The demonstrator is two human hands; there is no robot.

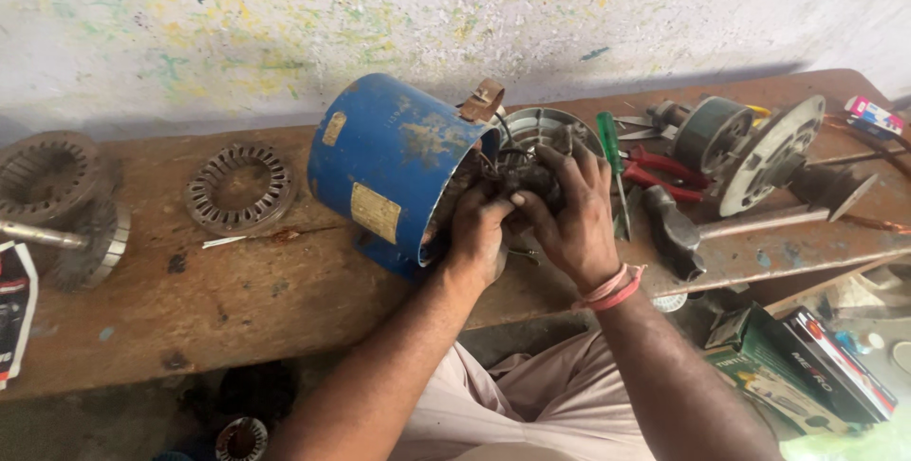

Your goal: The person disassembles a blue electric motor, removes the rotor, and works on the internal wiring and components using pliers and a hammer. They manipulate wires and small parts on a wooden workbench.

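Note:
A worn blue motor housing (389, 162) lies on its side on the wooden bench (237, 290), its open end facing right. My left hand (477, 233) is at that open end, fingers curled on the dark wires and windings (517, 176) that spill out. My right hand (569, 210), with a pink band at the wrist, grips the same bundle from the right. Behind my hands stands a round grey end cover (541, 124). What the fingertips pinch is hidden.
A stator ring (237, 188) and a rotor with shaft (71, 238) lie at left. A green-handled screwdriver (612, 153), red pliers (664, 172), a hammer (674, 229) and another motor part (750, 148) lie at right. Boxes (797, 366) sit below the bench.

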